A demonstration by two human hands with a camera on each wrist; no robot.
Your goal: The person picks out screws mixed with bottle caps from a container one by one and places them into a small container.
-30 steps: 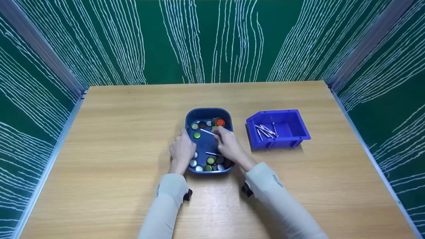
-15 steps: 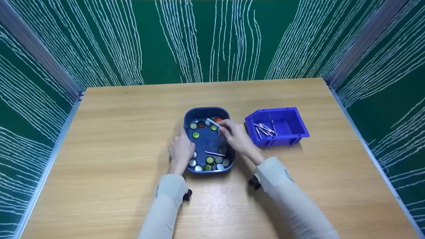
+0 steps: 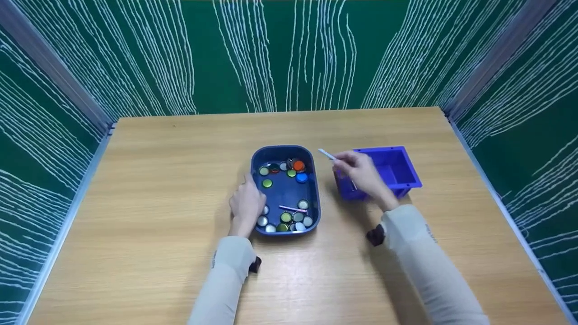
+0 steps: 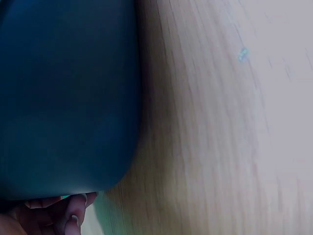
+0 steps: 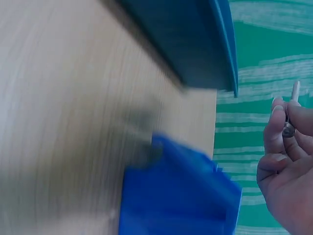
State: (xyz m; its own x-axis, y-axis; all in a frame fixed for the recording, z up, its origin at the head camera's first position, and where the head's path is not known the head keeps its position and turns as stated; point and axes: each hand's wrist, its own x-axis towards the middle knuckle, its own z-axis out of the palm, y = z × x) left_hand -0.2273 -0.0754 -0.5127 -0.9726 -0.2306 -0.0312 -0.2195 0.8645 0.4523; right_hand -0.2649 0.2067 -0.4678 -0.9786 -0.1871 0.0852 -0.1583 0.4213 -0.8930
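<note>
My left hand (image 3: 247,201) grips the left side of a dark blue tray (image 3: 317,189); its curled fingers (image 4: 73,215) show against the tray's outer wall in the left wrist view. Inside the tray lie several bottle caps, among them a blue cap (image 3: 301,177) and an orange cap (image 3: 298,165). One slim rod (image 3: 292,209) lies among the caps near the front. My right hand (image 3: 361,174) pinches a slim pale rod (image 3: 326,154) between thumb and fingers, over the left part of a purple-blue bin (image 3: 410,174). The rod shows a metallic, darker end (image 5: 289,130) in the right wrist view.
The bin stands on the wooden table (image 3: 180,158) right of the tray, with a gap between them. My right hand hides much of the bin's left part. Green walls (image 3: 289,54) with white wavy lines rise behind the table and at both sides.
My right hand has lifted the pale rod from the tray and carried it right to the bin. The blue cap has come into view. My left hand has stayed on the tray.
</note>
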